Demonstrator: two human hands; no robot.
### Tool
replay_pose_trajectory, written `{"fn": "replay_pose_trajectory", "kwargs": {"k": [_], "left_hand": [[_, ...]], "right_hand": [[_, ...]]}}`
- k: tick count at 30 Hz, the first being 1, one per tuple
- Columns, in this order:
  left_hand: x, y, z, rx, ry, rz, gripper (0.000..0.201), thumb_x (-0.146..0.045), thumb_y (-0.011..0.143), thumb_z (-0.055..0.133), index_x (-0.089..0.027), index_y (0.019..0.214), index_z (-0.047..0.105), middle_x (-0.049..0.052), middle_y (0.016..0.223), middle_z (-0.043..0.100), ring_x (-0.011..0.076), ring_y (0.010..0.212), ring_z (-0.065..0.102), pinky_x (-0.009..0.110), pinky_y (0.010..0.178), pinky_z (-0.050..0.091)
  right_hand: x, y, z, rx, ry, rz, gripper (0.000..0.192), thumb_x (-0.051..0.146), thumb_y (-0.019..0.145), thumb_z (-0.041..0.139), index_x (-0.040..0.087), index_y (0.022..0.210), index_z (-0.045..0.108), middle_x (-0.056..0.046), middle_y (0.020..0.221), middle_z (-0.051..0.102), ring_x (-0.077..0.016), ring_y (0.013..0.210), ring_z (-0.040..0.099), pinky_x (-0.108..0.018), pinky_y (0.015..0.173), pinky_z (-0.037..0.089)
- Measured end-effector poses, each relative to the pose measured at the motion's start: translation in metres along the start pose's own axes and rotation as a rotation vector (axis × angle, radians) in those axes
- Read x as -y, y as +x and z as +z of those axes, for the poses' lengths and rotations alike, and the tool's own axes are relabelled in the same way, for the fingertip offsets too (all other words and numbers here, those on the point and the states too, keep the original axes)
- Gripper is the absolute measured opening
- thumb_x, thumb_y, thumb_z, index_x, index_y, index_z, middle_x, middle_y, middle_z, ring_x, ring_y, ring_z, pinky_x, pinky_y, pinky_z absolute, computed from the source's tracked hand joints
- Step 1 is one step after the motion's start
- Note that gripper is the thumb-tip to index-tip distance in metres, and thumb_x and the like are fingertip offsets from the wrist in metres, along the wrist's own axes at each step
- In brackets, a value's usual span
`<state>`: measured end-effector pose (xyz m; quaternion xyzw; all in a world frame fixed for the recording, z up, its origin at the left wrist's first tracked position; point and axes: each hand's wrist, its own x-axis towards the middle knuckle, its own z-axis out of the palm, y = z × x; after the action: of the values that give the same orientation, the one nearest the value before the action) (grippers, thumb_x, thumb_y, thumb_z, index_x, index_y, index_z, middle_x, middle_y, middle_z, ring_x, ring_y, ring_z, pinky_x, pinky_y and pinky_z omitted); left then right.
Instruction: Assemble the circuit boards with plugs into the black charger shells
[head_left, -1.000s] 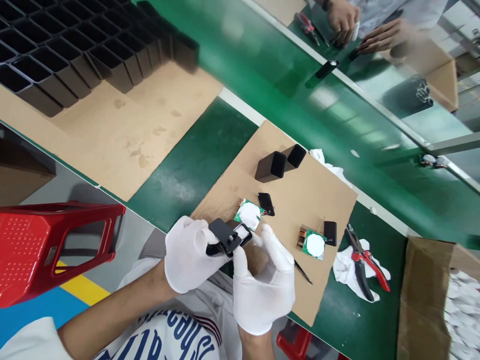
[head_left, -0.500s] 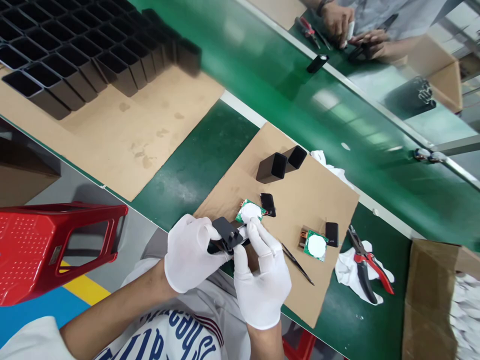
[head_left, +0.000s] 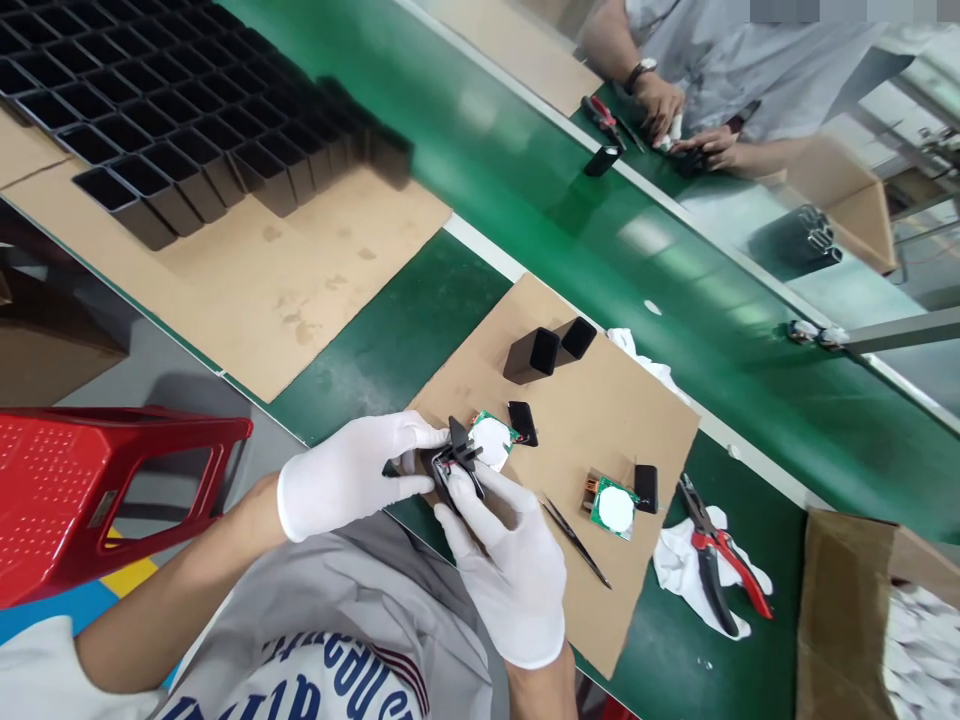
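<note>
Above the near edge of the cardboard, both white-gloved hands are on a black plastic case [head_left: 439, 468]. A black end cap with prongs [head_left: 460, 446] is tilted up at its open end, and thin wires show inside. My left hand [head_left: 345, 470] is closed around the case and cap from the left. From the right, my right hand [head_left: 514, 565] has its fingertips at the opening, pressing on the case; what they pinch is partly hidden. Just behind lies a green circuit board with a white round pad [head_left: 492, 442], wired to a black cap [head_left: 523, 423].
Another circuit board [head_left: 616, 508] and tweezers [head_left: 576, 541] lie on the cardboard sheet [head_left: 592, 430]. Two black cases [head_left: 532, 354] stand behind. Red-handled pliers [head_left: 721, 555] rest on a white glove, right. Rows of black cases [head_left: 142, 180] fill the far left. A co-worker's hands [head_left: 682, 130] work opposite.
The cap has swung from lying flat to tilted up, exposing the opening with wires. My left hand has shifted left, and my right fingers have moved to the opening. The view has shifted slightly.
</note>
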<state>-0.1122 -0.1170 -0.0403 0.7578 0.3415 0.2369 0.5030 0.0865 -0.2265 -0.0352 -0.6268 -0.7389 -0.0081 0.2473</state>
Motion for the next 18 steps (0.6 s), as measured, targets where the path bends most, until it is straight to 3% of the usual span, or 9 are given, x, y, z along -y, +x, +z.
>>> {"fn": "replay_pose_trajectory", "kwargs": {"k": [4,8,12,15,18], "left_hand": [[-0.006,-0.004,-0.007,0.002,-0.054,-0.037,0.042,-0.012,0.093,0.059,-0.021,0.132,0.069,0.004,0.11,0.077,0.0165,0.084,0.073,0.031,0.083,0.062],[-0.009,-0.005,-0.009,-0.122,-0.256,-0.139,0.03,-0.026,0.102,0.057,-0.02,0.129,0.069,0.008,0.116,0.082,0.0204,0.098,0.077,0.035,0.091,0.062],[-0.01,-0.004,-0.004,-0.413,-0.427,-0.171,0.035,-0.045,0.106,0.056,-0.017,0.123,0.067,0.011,0.115,0.083,0.023,0.106,0.079,0.039,0.1,0.061],[-0.011,-0.003,-0.002,-0.464,-0.415,-0.173,0.042,-0.052,0.106,0.055,-0.015,0.12,0.068,0.013,0.112,0.084,0.0242,0.104,0.079,0.04,0.098,0.062],[-0.011,-0.003,0.0,-0.466,-0.399,-0.181,0.044,-0.054,0.106,0.053,-0.015,0.121,0.068,0.013,0.113,0.084,0.0243,0.106,0.079,0.04,0.098,0.061]], "right_hand": [[0.014,0.006,-0.01,0.033,-0.131,0.021,0.032,0.031,0.11,0.051,0.033,0.122,0.081,-0.006,0.119,0.08,-0.0188,0.091,0.081,-0.027,0.076,0.066],[0.033,0.004,-0.022,-0.123,-0.192,0.128,0.021,0.027,0.102,0.066,0.033,0.11,0.084,-0.005,0.11,0.082,-0.0188,0.088,0.081,-0.024,0.069,0.062],[0.041,-0.006,0.004,-0.104,-0.15,0.253,0.029,0.031,0.104,0.058,0.029,0.114,0.085,-0.005,0.104,0.082,-0.0186,0.084,0.08,-0.023,0.066,0.062],[0.038,-0.013,0.024,-0.079,-0.048,0.322,0.034,0.037,0.105,0.054,0.026,0.117,0.084,-0.007,0.108,0.082,-0.0191,0.087,0.079,-0.025,0.072,0.064],[0.039,-0.013,0.022,-0.169,0.211,0.515,0.027,0.039,0.098,0.067,0.026,0.115,0.084,-0.008,0.111,0.082,-0.0211,0.093,0.079,-0.029,0.081,0.064]]}}
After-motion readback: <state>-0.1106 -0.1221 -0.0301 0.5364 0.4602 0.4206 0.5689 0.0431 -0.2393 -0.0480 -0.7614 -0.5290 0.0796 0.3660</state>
